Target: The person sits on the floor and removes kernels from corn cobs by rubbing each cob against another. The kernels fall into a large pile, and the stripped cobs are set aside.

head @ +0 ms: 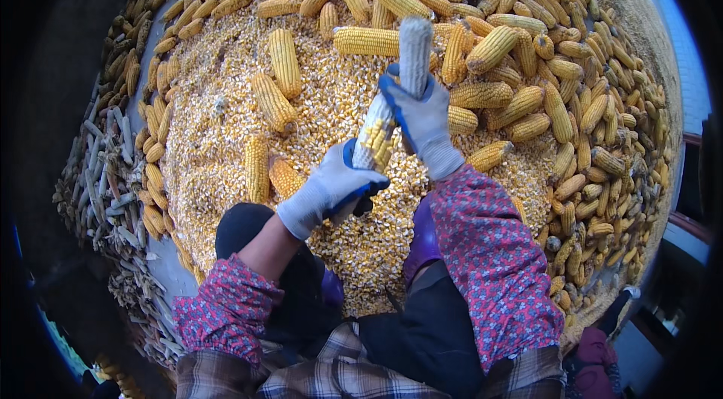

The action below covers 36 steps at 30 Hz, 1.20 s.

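My left hand [338, 180], in a white glove with a blue palm, grips the lower end of a partly shelled corn ear [374, 136]. A patch of yellow kernels remains on that ear; the rest of its visible surface is pale and bare. My right hand [425, 119], gloved alike, is closed around a bare greyish corncob [415, 51] that points away from me. The cob's lower end meets the ear's upper part, the contact partly hidden by my fingers. Loose kernels [220, 144] spread beneath both hands. Unshelled ears [257, 168] lie left of my left hand.
Whole corn ears [587, 122] are heaped along the far side and the right. Stripped cobs [107, 184] form a pile at the left. Purple boots [423, 238] stand among the kernels between my arms. Another person [593, 362] is partly visible at the lower right.
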Tool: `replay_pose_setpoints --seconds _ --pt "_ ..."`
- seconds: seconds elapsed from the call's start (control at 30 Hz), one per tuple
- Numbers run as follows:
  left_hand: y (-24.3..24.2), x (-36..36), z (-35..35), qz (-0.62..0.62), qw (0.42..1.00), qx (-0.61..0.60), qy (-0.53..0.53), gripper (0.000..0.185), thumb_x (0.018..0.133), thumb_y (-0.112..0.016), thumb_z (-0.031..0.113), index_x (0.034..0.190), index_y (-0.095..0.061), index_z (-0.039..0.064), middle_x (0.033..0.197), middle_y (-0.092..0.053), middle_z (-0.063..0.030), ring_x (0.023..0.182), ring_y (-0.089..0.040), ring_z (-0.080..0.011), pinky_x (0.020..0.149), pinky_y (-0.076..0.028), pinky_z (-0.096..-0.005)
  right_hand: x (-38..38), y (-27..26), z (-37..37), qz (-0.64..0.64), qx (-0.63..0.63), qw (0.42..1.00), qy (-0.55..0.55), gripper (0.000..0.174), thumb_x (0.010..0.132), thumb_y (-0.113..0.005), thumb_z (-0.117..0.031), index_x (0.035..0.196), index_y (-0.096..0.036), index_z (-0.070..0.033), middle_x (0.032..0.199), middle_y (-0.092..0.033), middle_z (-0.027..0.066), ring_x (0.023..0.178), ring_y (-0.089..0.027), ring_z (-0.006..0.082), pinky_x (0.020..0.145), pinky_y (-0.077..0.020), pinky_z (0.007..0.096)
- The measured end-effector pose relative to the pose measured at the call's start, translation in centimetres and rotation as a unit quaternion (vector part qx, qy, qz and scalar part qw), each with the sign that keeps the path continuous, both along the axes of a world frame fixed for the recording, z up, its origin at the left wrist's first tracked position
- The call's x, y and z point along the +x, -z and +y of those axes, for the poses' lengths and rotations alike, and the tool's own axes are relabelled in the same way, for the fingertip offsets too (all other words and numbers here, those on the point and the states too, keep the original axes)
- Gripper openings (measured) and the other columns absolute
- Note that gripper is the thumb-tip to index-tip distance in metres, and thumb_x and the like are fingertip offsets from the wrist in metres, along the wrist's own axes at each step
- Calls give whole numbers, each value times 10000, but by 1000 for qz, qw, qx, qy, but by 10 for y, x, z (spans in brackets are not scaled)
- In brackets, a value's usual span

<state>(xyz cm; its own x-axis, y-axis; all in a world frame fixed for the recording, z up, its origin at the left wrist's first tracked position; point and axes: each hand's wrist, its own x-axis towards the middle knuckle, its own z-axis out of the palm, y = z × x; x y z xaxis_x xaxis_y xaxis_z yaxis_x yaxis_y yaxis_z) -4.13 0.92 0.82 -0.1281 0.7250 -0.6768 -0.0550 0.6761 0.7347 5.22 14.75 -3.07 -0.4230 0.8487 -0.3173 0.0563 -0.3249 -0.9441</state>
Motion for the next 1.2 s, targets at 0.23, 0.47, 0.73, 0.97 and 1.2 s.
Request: replay_pose_setpoints --seconds 0.23,0.47,0.73,0.97,1.2 --pt "-13 0 5 358 928 -10 100 563 709 -641 281 1160 -412 34 915 -634 -211 856 -627 -371 753 -497 -450 -9 -52 -10 97 -132 983 -87 554 719 -789 -263 1136 -553 14 988 -636 74 847 -603 127 761 -493 263" --pt "-7 4 0 -53 996 -1 -65 258 730 -725 127 863 -520 40 656 -569 -32 511 -580 -150 459 -485 -297 -7 -10 -14 -92 70 992 -58 509 691 -793 -261 1053 -579 26 890 -648 130 800 -630 199 760 -505 330" --pt "-15 6 5 -39 991 55 -119 151 769 -669 113 799 -553 21 622 -583 -76 467 -568 -162 427 -466 -299 -14 -64 -24 39 -86 986 -137 504 699 -799 -276 1039 -571 19 865 -637 68 740 -589 132 672 -493 276" --pt "-22 -4 -2 -282 953 -12 -113 194 787 -676 185 775 -570 23 617 -563 -74 464 -536 -171 440 -453 -308 -12 -6 -21 -45 95 994 -39 481 672 -800 -282 977 -589 25 759 -627 60 665 -582 136 648 -492 294" --pt "-17 6 7 -181 978 8 -100 288 791 -702 186 965 -523 42 679 -553 -43 528 -555 -137 464 -466 -294 3 -47 6 -71 45 995 -57 319 718 -776 -169 923 -604 3 740 -641 48 633 -584 82 574 -488 241"
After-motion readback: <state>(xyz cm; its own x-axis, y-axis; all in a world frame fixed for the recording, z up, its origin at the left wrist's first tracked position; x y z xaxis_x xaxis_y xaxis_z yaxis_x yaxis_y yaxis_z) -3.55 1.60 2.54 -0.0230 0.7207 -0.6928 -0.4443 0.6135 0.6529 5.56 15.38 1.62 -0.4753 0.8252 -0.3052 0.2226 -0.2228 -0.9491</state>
